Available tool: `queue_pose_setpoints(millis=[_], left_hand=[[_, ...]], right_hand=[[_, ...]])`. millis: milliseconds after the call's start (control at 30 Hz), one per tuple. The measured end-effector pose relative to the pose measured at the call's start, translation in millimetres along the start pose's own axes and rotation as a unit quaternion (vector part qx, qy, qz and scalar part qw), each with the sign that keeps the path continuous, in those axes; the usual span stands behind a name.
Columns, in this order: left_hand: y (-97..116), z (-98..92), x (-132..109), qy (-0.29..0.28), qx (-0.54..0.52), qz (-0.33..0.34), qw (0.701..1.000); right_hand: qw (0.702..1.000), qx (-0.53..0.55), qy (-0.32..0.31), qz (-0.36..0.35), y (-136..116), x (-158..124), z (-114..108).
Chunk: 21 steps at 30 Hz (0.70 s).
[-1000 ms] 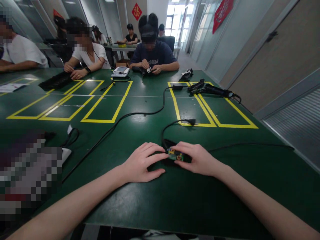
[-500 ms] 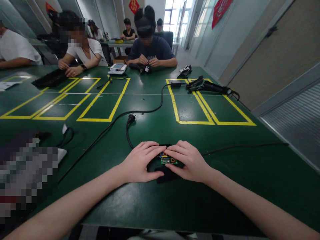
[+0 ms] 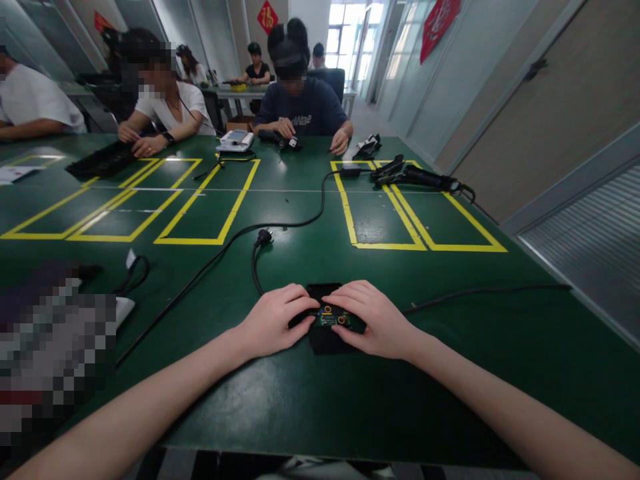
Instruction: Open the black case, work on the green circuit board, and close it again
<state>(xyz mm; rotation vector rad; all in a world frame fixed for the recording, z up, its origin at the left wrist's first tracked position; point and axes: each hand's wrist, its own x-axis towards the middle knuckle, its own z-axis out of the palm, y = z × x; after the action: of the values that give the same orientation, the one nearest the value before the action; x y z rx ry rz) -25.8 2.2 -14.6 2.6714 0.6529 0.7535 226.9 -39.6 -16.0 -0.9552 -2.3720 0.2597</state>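
Near side open, cords on both flanks

Bare strip of green table between forearms: open, hand can pass. Top of circuit board reachable from above through the gap between fingers. Its ends are blocked: left hand one side, right hand the other. Beyond left hand, plug in the way; long cable cuts diagonally past it. Right cord lies low, passable over top. Far right, black device obstructs. Left, pixelated pile, outline unclear.
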Motion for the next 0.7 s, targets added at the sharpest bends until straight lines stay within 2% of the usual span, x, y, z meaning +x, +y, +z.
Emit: queue_pose_setpoints(millis=[133,233,400,567,700], left_hand=[[0,0.5,0,-0.042,0.01,-0.017,0.999],[1,-0.1,1,-0.053,0.011,-0.034,0.998],[2,0.0,2,-0.046,0.025,-0.046,0.998],[2,0.0,3,-0.032,0.045,-0.043,0.998],[1,-1.0,3,-0.015,0.038,-0.051,0.998]], right_hand=[[1.0,-0.009,-0.004,0.005,1,0,0],[1.0,-0.018,0.0,0.003,2,0,1],[1.0,-0.019,0.012,-0.002,5,0,2],[0.998,-0.02,0.057,-0.005,17,-3,-14],[0.999,-0.021,0.035,0.003,26,-5,-26]])
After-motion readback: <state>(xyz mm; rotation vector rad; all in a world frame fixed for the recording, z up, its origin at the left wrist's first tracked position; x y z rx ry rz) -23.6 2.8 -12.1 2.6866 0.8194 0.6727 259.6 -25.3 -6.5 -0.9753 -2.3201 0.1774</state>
